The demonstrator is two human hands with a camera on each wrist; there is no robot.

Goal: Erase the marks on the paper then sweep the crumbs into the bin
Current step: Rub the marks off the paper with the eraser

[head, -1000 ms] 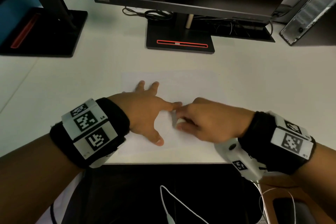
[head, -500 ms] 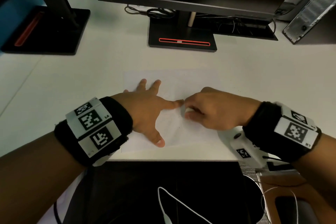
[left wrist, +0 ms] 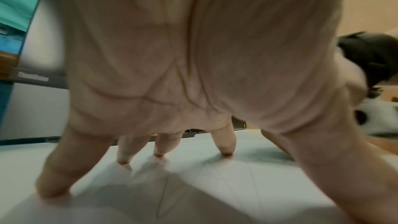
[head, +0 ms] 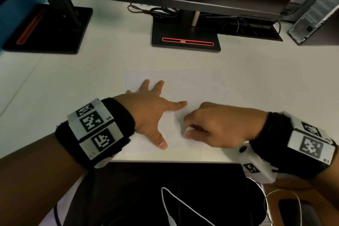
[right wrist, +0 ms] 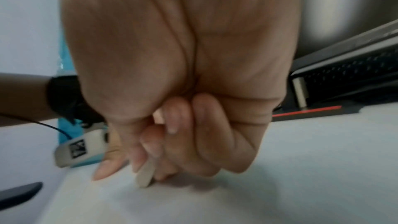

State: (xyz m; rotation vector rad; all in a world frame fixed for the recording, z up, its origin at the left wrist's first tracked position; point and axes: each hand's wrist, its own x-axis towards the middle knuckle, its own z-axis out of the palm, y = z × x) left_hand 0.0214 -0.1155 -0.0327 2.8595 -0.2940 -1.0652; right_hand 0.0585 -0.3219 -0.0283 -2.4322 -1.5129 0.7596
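Observation:
A white sheet of paper (head: 192, 82) lies flat on the white desk near its front edge. My left hand (head: 156, 108) is spread flat on the sheet's left half, fingertips (left wrist: 226, 151) pressing down. Faint pencil lines (left wrist: 163, 198) run across the paper under that palm. My right hand (head: 216, 124) is curled just to the right of the left index finger and pinches a small white eraser (right wrist: 145, 175), whose tip touches the paper. In the head view only a sliver of the eraser (head: 189, 129) shows between the fingers. No crumbs or bin can be made out.
A monitor stand (head: 185, 38) with a red stripe sits behind the paper, cables (head: 159, 12) around it. A second black stand (head: 47, 29) is at the far left, a computer case (head: 315, 13) at the far right. The desk's front edge (head: 165, 160) runs just below my hands.
My right hand with the eraser slid right and up half a second ago, and has now come back down and toward me on the paper. The left hand stays planted.

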